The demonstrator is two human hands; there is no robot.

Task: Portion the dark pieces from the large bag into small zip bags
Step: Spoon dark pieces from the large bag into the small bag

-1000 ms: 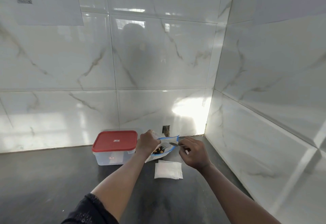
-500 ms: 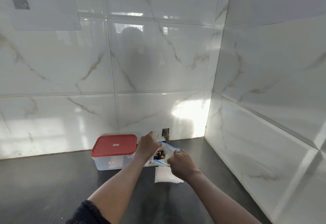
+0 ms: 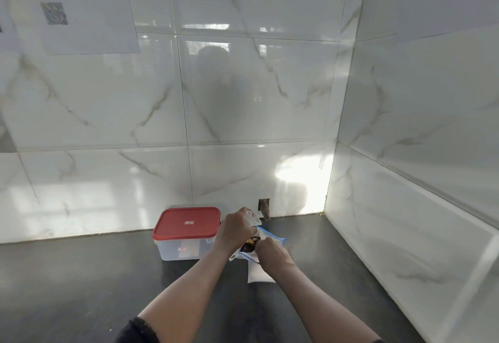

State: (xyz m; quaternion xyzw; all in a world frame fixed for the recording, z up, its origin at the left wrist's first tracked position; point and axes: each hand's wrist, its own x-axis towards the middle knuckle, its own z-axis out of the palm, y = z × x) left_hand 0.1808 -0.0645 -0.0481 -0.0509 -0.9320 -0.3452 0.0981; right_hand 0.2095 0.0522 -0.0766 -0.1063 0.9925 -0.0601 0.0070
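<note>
Left hand (image 3: 237, 230) gripped the bag (image 3: 273, 236) by its rim to hold it open on the counter (image 3: 108, 288). Right hand (image 3: 270, 252) curled inside over the pieces (image 3: 251, 244), couldn't tell if pinching any.

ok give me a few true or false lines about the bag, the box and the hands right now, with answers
1. The red lid is on the container. True.
2. The large bag lies untouched on the counter. False: the left hand and the right hand both hold it at its mouth.
3. Dark pieces show in the bag's mouth. True.
4. The small bags sit on the red lid. False: they lie on the counter, partly under the right hand.
5. The container stands to the right of both hands. False: it stands to their left, near the back wall.
</note>
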